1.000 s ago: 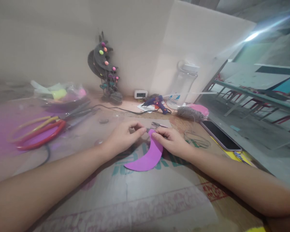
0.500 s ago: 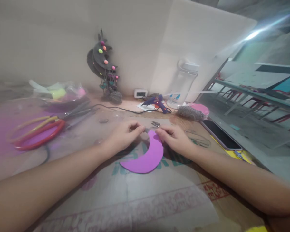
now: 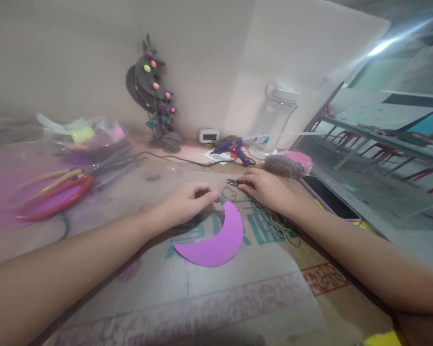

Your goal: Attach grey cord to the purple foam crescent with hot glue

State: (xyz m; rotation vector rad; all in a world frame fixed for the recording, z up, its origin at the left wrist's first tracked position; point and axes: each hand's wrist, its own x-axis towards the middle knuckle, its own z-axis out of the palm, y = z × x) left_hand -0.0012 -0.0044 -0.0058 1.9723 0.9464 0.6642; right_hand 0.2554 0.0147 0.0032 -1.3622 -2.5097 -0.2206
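A purple crescent of foam (image 3: 216,238) lies flat on the cardboard sheet (image 3: 238,293) in front of me. My left hand (image 3: 187,202) is curled, its fingertips pinching the crescent's upper tip where a grey string loop sits. My right hand (image 3: 265,187) has left the crescent and rests further back, its fingers closing on small metal snips (image 3: 234,182) lying on the cardboard. Thin grey string (image 3: 274,221) trails under my right wrist.
A blue glue gun (image 3: 234,150) with its cord, a clear water bottle (image 3: 272,126), a small clock (image 3: 209,136) and a dark felt tree (image 3: 153,96) stand at the back. A phone (image 3: 328,196) lies right. Red and yellow hoops (image 3: 50,192) lie left.
My right hand let go of the crescent's tip and moved back to the snips. The crescent settled flat on the cardboard. My left hand stayed at the tip.
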